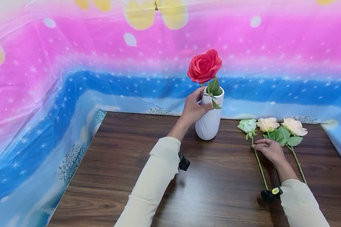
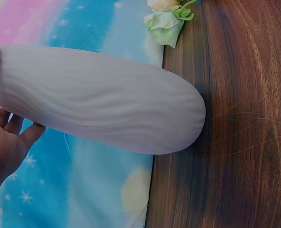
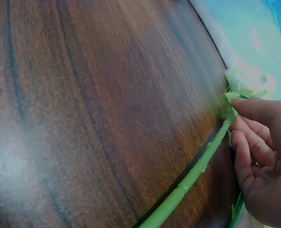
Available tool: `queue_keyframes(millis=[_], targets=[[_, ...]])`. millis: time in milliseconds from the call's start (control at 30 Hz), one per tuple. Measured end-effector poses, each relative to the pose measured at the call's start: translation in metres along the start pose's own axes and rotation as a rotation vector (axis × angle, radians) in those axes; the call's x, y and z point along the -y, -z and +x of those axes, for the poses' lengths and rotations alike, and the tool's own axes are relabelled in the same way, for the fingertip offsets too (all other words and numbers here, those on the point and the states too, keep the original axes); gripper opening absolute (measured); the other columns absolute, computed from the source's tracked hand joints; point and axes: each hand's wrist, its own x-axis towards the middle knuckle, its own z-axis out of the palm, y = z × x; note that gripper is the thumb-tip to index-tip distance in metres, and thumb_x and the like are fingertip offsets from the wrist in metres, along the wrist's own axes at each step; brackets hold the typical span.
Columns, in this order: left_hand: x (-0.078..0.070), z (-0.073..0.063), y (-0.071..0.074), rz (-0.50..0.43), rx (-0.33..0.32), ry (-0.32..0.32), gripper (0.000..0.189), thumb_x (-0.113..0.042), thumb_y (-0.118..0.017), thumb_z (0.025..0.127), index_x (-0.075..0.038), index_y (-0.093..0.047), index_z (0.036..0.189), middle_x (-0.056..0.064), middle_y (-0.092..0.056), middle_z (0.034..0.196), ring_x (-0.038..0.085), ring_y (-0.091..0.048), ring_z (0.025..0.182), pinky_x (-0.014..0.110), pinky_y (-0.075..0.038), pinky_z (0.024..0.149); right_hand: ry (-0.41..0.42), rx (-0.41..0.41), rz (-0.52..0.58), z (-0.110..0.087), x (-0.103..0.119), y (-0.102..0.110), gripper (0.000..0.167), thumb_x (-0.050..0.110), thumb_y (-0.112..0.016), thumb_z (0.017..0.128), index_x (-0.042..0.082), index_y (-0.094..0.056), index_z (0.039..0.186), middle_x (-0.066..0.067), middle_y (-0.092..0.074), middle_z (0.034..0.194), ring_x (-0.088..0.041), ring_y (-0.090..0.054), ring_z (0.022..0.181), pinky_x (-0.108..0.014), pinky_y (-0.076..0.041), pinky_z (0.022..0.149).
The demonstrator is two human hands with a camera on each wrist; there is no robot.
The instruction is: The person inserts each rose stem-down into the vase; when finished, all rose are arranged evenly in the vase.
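Note:
Near the back edge of the table stands a white ribbed vase (image 1: 208,123) holding a red rose (image 1: 204,66), whose green leaves hang over the rim. My left hand (image 1: 194,107) grips the vase around its upper part; the left wrist view shows its fingers along the side of the vase (image 2: 107,102). To the right, my right hand (image 1: 270,149) pinches the stem of a pale green rose (image 1: 248,126) just below the bloom. In the right wrist view that green stem (image 3: 188,183) runs down from the thumb and fingertips, close over the wood.
Two cream roses, one in the middle (image 1: 268,124) and one at the right (image 1: 294,126), lie beside the green one, their stems toward the front. The dark wooden table (image 1: 125,164) ends at a pink and blue cloth backdrop (image 1: 116,85).

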Motion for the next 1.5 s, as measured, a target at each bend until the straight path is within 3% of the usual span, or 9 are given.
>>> queue_keyframes(millis=[167, 367, 533, 667, 867, 967, 1167, 1333, 1500], targets=[[0.0, 0.0, 0.0, 0.001, 0.006, -0.001, 0.065, -0.008, -0.077, 0.088, -0.012, -0.051, 0.146, 0.013, -0.065, 0.133, 0.027, -0.062, 0.132, 0.04, -0.051, 0.111, 0.006, 0.027, -0.003, 0.001, 0.0, 0.002, 0.053, 0.041, -0.072, 0.093, -0.001, -0.066, 0.124, 0.005, -0.08, 0.098, 0.008, -0.052, 0.085, -0.032, -0.045, 0.088], [0.0, 0.0, 0.0, 0.006, 0.005, -0.01, 0.065, -0.008, -0.078, 0.087, -0.012, -0.052, 0.146, 0.013, -0.065, 0.134, 0.026, -0.062, 0.131, 0.039, -0.052, 0.11, 0.009, 0.049, -0.026, 0.005, 0.001, 0.002, 0.051, 0.038, -0.073, 0.092, -0.002, -0.067, 0.123, -0.002, -0.08, 0.099, -0.008, -0.061, 0.095, -0.041, -0.048, 0.092], [0.001, 0.001, 0.001, 0.004, 0.005, -0.016, 0.065, -0.008, -0.078, 0.087, -0.012, -0.052, 0.147, 0.013, -0.065, 0.135, 0.027, -0.062, 0.131, 0.04, -0.051, 0.111, 0.008, 0.065, -0.04, 0.007, 0.002, 0.002, 0.046, 0.034, -0.073, 0.093, -0.002, -0.068, 0.121, 0.003, -0.078, 0.094, -0.007, -0.059, 0.091, -0.034, -0.048, 0.085], [0.001, 0.001, 0.001, 0.01, 0.005, -0.012, 0.065, -0.009, -0.078, 0.088, -0.012, -0.051, 0.147, 0.012, -0.065, 0.136, 0.026, -0.062, 0.132, 0.039, -0.051, 0.111, 0.02, 0.077, -0.049, 0.006, 0.003, 0.003, 0.044, 0.03, -0.071, 0.095, -0.004, -0.067, 0.121, -0.003, -0.079, 0.097, -0.012, -0.063, 0.093, -0.034, -0.049, 0.085], [0.001, 0.001, 0.0, -0.001, -0.001, -0.007, 0.065, -0.009, -0.078, 0.087, -0.013, -0.052, 0.147, 0.012, -0.065, 0.136, 0.026, -0.062, 0.132, 0.04, -0.051, 0.111, 0.043, 0.097, -0.045, 0.004, 0.002, 0.0, 0.044, 0.023, -0.064, 0.099, -0.011, -0.061, 0.128, -0.029, -0.07, 0.119, -0.041, -0.063, 0.112, -0.045, -0.052, 0.09], [0.001, 0.001, 0.0, 0.001, -0.002, -0.006, 0.065, -0.009, -0.078, 0.087, -0.013, -0.052, 0.146, 0.012, -0.065, 0.135, 0.026, -0.062, 0.131, 0.039, -0.052, 0.11, 0.031, 0.099, -0.039, 0.004, 0.004, -0.002, 0.045, 0.021, -0.06, 0.101, -0.011, -0.058, 0.132, -0.034, -0.063, 0.128, -0.045, -0.059, 0.118, -0.045, -0.053, 0.09], [0.001, 0.001, 0.0, 0.011, 0.005, 0.001, 0.065, -0.009, -0.078, 0.088, -0.013, -0.052, 0.147, 0.012, -0.065, 0.136, 0.027, -0.062, 0.132, 0.04, -0.051, 0.11, 0.009, 0.166, -0.002, 0.002, 0.006, -0.001, 0.048, 0.019, -0.05, 0.106, -0.014, -0.048, 0.14, -0.038, -0.05, 0.143, -0.051, -0.048, 0.13, -0.058, -0.045, 0.103], [-0.001, 0.001, 0.001, 0.015, 0.006, 0.007, 0.066, -0.009, -0.079, 0.087, -0.013, -0.052, 0.147, 0.012, -0.065, 0.136, 0.026, -0.061, 0.133, 0.039, -0.052, 0.11, 0.009, 0.185, 0.016, 0.002, 0.007, 0.004, 0.047, 0.019, -0.045, 0.108, -0.014, -0.045, 0.142, -0.029, -0.065, 0.126, -0.041, -0.059, 0.121, -0.052, -0.047, 0.101], [-0.001, 0.001, 0.001, 0.009, -0.005, 0.014, 0.066, -0.009, -0.079, 0.086, -0.013, -0.052, 0.146, 0.013, -0.065, 0.134, 0.027, -0.062, 0.133, 0.041, -0.053, 0.109, 0.008, 0.198, 0.025, 0.006, 0.005, 0.011, 0.048, 0.02, -0.048, 0.107, -0.013, -0.045, 0.142, -0.005, -0.072, 0.11, -0.002, -0.062, 0.093, -0.039, -0.052, 0.094]])
